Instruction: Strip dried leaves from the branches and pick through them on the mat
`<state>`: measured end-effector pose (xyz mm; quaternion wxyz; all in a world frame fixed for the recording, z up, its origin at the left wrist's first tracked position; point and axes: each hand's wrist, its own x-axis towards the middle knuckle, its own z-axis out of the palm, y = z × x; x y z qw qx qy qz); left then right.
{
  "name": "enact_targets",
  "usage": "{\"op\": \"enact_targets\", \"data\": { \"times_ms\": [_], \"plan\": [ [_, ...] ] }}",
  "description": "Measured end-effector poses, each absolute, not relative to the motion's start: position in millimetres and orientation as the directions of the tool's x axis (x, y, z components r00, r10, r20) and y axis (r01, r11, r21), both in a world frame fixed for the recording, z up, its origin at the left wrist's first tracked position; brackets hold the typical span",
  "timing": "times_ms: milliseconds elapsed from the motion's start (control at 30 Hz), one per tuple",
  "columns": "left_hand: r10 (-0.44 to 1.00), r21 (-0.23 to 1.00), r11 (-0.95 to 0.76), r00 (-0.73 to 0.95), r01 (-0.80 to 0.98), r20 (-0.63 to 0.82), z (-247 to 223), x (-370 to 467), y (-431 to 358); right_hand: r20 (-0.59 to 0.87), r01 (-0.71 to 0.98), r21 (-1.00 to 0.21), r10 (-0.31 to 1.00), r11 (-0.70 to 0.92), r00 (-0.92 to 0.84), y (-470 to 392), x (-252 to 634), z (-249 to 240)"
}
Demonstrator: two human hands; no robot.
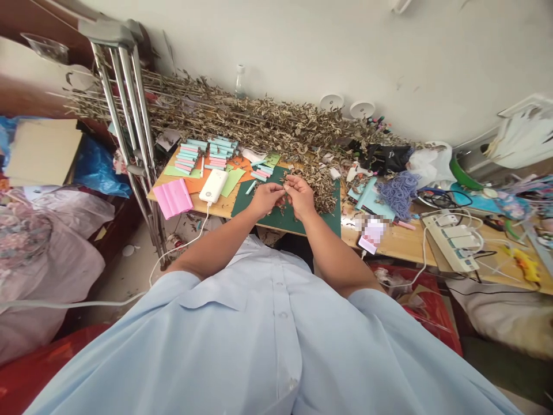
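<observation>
Both hands, left hand (265, 199) and right hand (300, 195), pinch a dried sprig (285, 185); heaps of dried branches (242, 118) wait on the counter (401, 242).

The hands (283, 197) meet over a cutting mat (285, 216) at the near middle of the bench (397, 242). A heap of dried leaves (319, 184) lies on the mat just right of them. Left of the mat lies a power bank (213, 185), with paper rolls (207, 153) behind it. Dried branches (242, 118) stretch along the far edge. A power strip (451, 242) lies to the right. Crutches (129, 132) lean at the bench's left end.
</observation>
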<state>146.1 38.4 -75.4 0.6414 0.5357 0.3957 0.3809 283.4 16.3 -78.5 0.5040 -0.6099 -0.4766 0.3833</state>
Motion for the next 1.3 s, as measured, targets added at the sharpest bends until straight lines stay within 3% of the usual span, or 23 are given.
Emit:
{"op": "enact_targets", "data": {
  "times_ms": [333,700,900,1067,1300],
  "plan": [
    [0.921,0.997,0.070,0.383,0.033,-0.077,-73,139,37,-0.099,-0.036,-0.995,0.973,-0.093,0.207,13,291,-73],
    [0.903,0.973,0.224,0.388,-0.059,-0.184,-78,135,39,-0.133,-0.227,-0.971,0.955,-0.072,0.267,12,289,-76],
    [0.903,0.978,0.205,0.391,-0.026,-0.178,-83,133,41,-0.154,-0.118,-0.983,0.977,-0.137,0.145,7,290,-81],
    [0.890,0.978,0.209,0.420,-0.030,-0.177,-89,132,42,-0.137,-0.039,-0.990,0.977,-0.132,0.165,7,291,-81],
    [0.879,0.971,0.234,0.438,-0.052,-0.188,-85,128,42,-0.128,-0.105,-0.988,0.975,-0.111,0.181,9,293,-77]
  ]
}}
